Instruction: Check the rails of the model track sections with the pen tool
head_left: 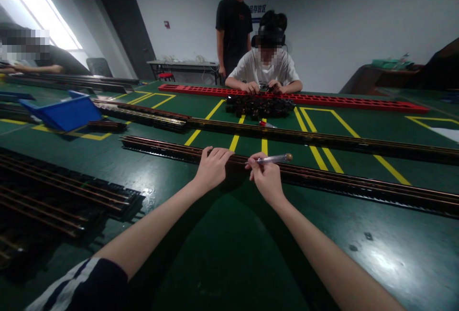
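A long black rail point(322, 178) with copper-coloured strips lies crosswise on the green table in front of me. My left hand point(212, 170) is closed over it, fingers curled at its far side and partly hidden. Just to the right, my right hand point(266, 177) pinches a slim screwdriver point(274, 159) with a clear handle and a brownish end cap. The tool slants, cap to the right, with its tip pointing left close to the rail; whether the tip touches it I cannot tell.
Beyond runs a second long rail point(322, 143). More rails point(71, 182) lie stacked at left, near a blue bin point(66, 111). Across the table a seated person handles parts by a pile of small black pieces point(260, 106) and a red slotted strip point(358, 101).
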A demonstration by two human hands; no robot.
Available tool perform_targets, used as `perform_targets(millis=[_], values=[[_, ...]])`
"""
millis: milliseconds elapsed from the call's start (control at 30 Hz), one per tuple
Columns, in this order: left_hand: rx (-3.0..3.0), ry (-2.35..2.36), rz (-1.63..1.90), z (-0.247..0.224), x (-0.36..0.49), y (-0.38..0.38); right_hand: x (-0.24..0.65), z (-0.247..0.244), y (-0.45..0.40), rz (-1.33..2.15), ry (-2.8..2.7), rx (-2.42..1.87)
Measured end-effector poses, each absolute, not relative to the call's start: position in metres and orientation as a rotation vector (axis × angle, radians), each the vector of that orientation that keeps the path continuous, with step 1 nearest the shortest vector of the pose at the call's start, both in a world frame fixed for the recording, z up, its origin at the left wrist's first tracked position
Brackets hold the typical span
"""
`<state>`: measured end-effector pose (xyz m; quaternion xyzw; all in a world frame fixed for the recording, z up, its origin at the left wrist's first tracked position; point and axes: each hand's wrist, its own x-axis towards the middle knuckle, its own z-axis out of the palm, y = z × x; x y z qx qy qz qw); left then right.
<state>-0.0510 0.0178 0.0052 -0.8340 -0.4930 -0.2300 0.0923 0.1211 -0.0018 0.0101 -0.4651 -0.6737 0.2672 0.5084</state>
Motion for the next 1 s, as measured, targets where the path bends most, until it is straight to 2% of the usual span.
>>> perform_targets(millis=[367, 1000], values=[[-2.599, -1.441, -0.702, 0.0056, -0.0577, 0.0221, 0.121, 0.0084, -0.0021, 0.736, -1.428, -1.101], [-2.611, -1.448, -0.712, 0.0055, -0.0578, 0.0213, 0.1233, 0.0072, -0.0004, 0.641, -1.54, -1.141]])
